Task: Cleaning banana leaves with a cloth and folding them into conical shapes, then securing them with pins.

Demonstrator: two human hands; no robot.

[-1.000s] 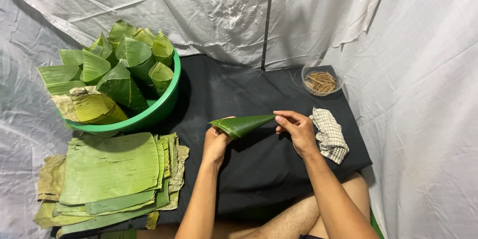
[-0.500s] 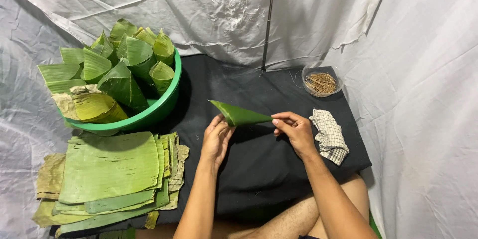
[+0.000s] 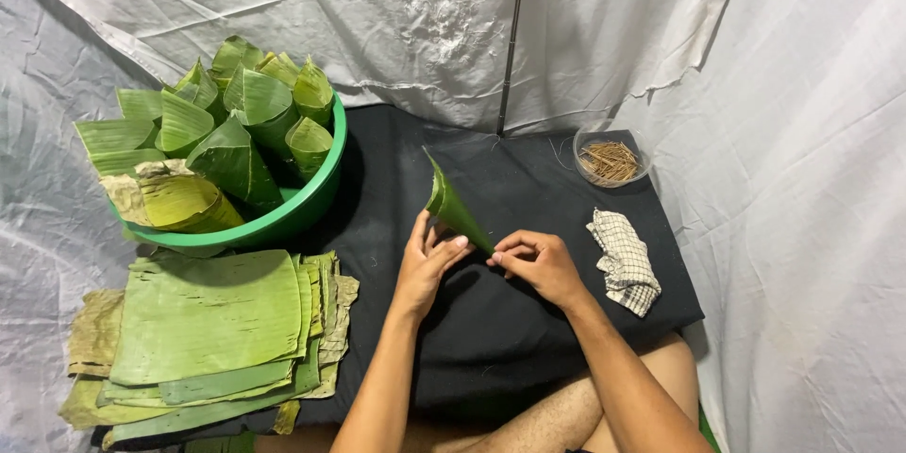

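Both hands (image 3: 429,260) (image 3: 538,262) in pinching grip on leaf cone (image 3: 453,208) — green basin (image 3: 316,203) left, checked cloth (image 3: 623,260) right

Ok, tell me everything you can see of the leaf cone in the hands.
The leaf cone is a green banana-leaf piece rolled into a narrow cone, glossy, with one edge overlapping. Its wide mouth points up and away from the person; its tip points down toward them. It is held tilted above the black cloth. The left hand supports its lower side, and the right hand pinches the tip with its fingers.
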